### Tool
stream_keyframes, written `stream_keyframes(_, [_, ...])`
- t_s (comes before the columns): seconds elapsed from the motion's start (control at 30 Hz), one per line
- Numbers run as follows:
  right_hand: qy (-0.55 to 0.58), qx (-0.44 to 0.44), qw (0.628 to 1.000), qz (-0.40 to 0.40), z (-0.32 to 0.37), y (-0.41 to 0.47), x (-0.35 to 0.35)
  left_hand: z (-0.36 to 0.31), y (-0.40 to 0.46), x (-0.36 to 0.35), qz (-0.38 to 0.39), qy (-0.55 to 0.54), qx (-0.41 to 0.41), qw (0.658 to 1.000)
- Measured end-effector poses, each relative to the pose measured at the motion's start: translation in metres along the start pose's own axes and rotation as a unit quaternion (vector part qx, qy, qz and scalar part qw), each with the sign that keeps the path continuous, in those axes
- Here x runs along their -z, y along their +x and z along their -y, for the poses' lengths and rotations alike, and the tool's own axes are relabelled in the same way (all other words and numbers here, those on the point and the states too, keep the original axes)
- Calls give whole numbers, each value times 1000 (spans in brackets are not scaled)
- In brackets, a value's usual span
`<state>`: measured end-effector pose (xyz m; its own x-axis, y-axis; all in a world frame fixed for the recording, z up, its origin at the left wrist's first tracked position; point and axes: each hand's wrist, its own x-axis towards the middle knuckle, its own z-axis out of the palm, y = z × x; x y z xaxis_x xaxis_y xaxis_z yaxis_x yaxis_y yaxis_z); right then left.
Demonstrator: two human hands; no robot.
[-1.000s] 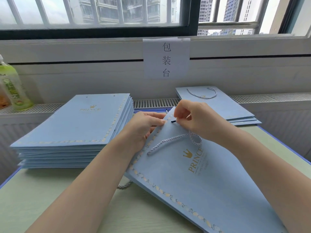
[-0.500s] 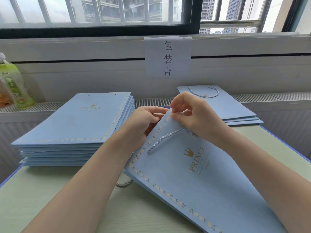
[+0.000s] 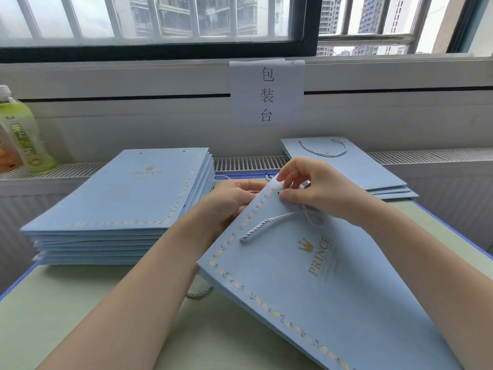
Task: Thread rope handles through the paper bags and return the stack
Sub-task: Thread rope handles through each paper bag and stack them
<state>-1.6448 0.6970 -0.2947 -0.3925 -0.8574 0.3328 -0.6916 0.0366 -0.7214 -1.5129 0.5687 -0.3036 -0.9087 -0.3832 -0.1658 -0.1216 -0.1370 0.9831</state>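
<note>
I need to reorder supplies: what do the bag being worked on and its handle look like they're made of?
Blue bag: seemingly stiff matte paper or thin card, lying flat with crisp edges, with shiny gold-foil-like crown, lettering and border. Rope handle: apparently twisted pale textile cord, visibly spiralled strands; fibre type unclear.

Two bag stacks (image 3: 117,198) (image 3: 373,172), one loose bag (image 3: 333,303), one bottle (image 3: 26,137)
</note>
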Motion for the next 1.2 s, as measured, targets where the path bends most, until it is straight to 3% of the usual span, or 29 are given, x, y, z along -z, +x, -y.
stream_keyframes(0.2, [35,-11,999,20,3,-2,4,0,-4,-7,-46,34,-29,998])
stream_keyframes(0.37, [61,-30,997,41,6,-5,3,2,5,-7,-118,156,-75,978])
stream_keyframes(0.6, [87,-22,993,80,14,-8,2,1,-3,-10,-89,186,-65,976])
stream_keyframes(0.7, [85,-2,996,-7,17,-6,4,-6,-7,-10,-62,218,-62,972])
stream_keyframes(0.83, [181,-40,978,-91,12,-1,7,-12,-9,-7,-48,211,-63,974])
stream_keyframes(0.97, [398,-132,904,-84,10,0,11,-9,-10,-11,-41,183,-50,981])
stream_keyframes(1.03, [446,-163,876,-89,10,1,14,-8,-7,-10,-59,210,-60,974])
stream_keyframes(1.1, [375,-179,898,-143,7,3,19,-8,-2,-8,-97,258,-88,957])
stream_keyframes(1.2, [218,-178,933,-225,2,5,25,-9,-1,-7,-136,229,-109,958])
